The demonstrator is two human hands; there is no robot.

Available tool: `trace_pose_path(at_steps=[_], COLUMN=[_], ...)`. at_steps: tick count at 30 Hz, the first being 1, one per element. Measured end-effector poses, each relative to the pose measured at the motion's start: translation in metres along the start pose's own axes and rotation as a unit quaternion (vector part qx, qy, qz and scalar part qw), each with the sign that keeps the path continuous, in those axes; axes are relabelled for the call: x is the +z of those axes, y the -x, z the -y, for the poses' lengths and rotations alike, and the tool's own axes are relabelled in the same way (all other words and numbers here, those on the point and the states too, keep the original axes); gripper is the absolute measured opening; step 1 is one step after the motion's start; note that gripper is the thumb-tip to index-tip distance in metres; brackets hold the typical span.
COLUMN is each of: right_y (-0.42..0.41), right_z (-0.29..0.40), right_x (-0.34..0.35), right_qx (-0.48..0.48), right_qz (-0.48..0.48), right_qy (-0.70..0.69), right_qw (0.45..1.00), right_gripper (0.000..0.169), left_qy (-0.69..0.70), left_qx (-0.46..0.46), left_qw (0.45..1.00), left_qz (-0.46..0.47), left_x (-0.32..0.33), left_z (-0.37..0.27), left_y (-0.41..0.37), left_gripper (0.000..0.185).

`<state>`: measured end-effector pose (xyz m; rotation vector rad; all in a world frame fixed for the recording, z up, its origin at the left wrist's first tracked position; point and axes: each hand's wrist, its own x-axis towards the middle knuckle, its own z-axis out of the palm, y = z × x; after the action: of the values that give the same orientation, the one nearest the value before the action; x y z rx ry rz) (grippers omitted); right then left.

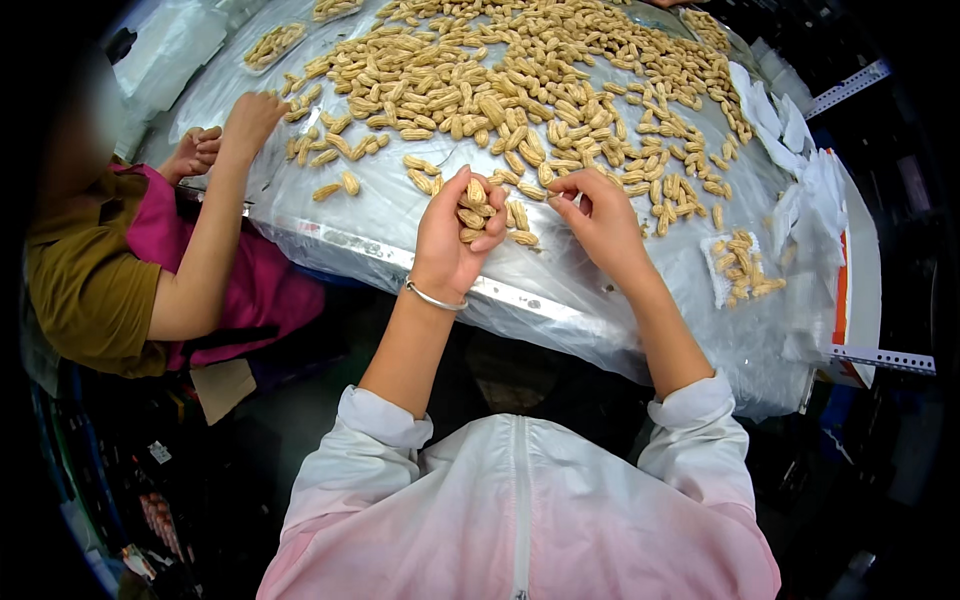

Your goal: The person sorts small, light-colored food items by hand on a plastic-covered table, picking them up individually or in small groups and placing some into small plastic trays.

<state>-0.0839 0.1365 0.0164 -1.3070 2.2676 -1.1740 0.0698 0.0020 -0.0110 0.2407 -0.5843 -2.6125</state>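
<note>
Several unshelled peanuts [472, 212] lie in the curled palm of my left hand [461, 232], above the near edge of a table covered in clear plastic sheeting [345, 199]. A metal bangle [435, 298] circles that wrist. My right hand [600, 217] is just to the right, palm down, with thumb and index finger close together by the peanuts at the pile's near edge; whether something small is between the fingertips I cannot tell. A large spread of unshelled peanuts [480, 82] covers the table beyond both hands. On the right, a small white tray [718, 283] holds more peanuts.
A co-worker's hand [255, 120] reaches to the peanuts at the left, with the other hand [196, 154] near the table edge. Filled trays [274, 49] stand at the back left. White foam net sleeves [810, 202], a box [859, 277] and a perforated metal bar [885, 358] are at the right.
</note>
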Motion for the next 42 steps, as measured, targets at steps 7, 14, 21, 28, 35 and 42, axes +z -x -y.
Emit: trace_pose_path(at_steps=[7,14,21,28,35,42], right_y=[-0.020,-0.016,-0.012,-0.011,-0.024,-0.015], right_z=[-0.008,-0.014,-0.004,-0.001,-0.033,-0.036], right_x=[0.026,0.024,0.014,0.011,-0.005,-0.001], right_qx=[-0.148,-0.060,0.089,0.081,0.060,-0.041], right_qz=[-0.080,-0.084,0.043,0.044,-0.135,-0.096], right_qy=[0.206,0.029,-0.351,-0.327,-0.071,0.239], right_qw=[0.964,0.994,0.931,0.941,0.987,0.966], right_gripper=[0.009,0.007,0.015,0.016,0.013,0.016], left_qy=[-0.054,-0.112,-0.240,-0.195,-0.107,-0.107], left_qx=[0.020,0.020,-0.016,-0.011,-0.008,-0.009], left_qw=[0.994,0.988,0.967,0.977,0.991,0.992], left_qz=[-0.095,-0.100,-0.080,-0.088,-0.085,-0.069], left_x=[0.006,0.006,0.023,0.017,0.016,0.012], left_z=[-0.001,0.004,0.005,0.003,0.000,-0.001], left_y=[-0.003,-0.004,0.000,0.001,0.002,-0.001], left_gripper=[0.018,0.011,0.026,0.016,0.013,0.011])
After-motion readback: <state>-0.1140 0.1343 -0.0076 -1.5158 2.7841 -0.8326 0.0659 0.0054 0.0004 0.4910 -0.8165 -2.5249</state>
